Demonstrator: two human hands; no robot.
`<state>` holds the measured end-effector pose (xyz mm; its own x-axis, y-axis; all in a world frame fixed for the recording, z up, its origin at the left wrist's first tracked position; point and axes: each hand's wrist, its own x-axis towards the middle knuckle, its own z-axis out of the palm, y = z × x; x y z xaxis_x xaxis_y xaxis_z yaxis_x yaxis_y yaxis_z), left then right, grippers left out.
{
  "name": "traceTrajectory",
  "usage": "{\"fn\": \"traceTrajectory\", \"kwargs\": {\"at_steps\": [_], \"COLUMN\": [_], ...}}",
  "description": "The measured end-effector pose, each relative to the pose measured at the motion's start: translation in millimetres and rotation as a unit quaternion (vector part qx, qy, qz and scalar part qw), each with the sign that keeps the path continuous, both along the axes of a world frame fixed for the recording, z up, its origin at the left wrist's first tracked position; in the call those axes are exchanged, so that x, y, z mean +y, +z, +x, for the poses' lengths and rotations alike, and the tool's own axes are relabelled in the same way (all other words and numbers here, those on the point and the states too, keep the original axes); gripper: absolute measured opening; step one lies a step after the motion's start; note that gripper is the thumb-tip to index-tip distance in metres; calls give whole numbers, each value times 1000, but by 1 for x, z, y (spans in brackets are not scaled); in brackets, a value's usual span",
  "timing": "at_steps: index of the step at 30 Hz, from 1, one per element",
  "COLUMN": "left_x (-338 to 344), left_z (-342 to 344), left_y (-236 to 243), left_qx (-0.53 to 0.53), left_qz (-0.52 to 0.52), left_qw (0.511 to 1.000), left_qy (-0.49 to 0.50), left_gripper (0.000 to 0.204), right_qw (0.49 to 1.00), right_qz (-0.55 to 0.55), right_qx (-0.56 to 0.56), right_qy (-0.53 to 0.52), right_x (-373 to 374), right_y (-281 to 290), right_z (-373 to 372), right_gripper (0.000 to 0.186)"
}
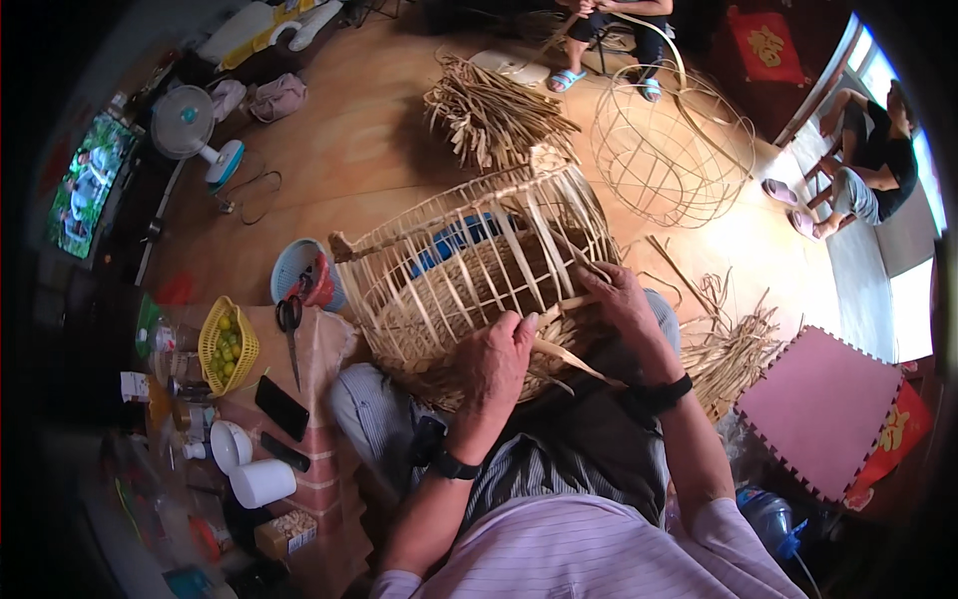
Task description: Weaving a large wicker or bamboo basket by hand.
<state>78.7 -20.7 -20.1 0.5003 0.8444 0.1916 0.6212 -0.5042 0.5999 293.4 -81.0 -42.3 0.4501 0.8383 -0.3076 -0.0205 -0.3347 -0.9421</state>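
Note:
On my lap rests a half-woven basket, tilted on its side, with woven walls and bare upright stakes. My left hand is closed at its near edge, thumb and forefinger pinching a flat, pale plant strip. The strip's loose end sticks out to the right, below my right hand. That hand is closed too, its fingers gripping the strip's other stretch beside the stakes on the basket's right side. Inside the basket a blue object shows through the stakes; its kind is unclear.
At left, a table carries scissors, a phone, a white cup and a yellow basket of green fruit. Dried strips are heaped ahead, near a wire frame. Two people sit beyond; a fan stands far left.

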Motion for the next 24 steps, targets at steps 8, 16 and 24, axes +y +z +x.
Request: {"fn": "traceTrajectory", "kwargs": {"at_steps": [8, 16, 24], "left_x": [3, 54, 44], "left_z": [-1, -47, -58], "left_y": [-23, -6, -8], "left_qx": [-49, -108, -93], "left_qz": [113, 71, 84], "left_qw": [992, 991, 992], "left_qy": [-14, -16, -3], "left_gripper": [36, 31, 30], "right_qw": [996, 981, 995], "right_qz": [45, 76, 73], "right_qx": [69, 177, 67], "right_qy": [-37, -6, 25], "right_x": [1, 22, 17], "right_y": [-21, 24, 27], "right_z": [-1, -44, -54], "right_gripper": [34, 33, 28]}}
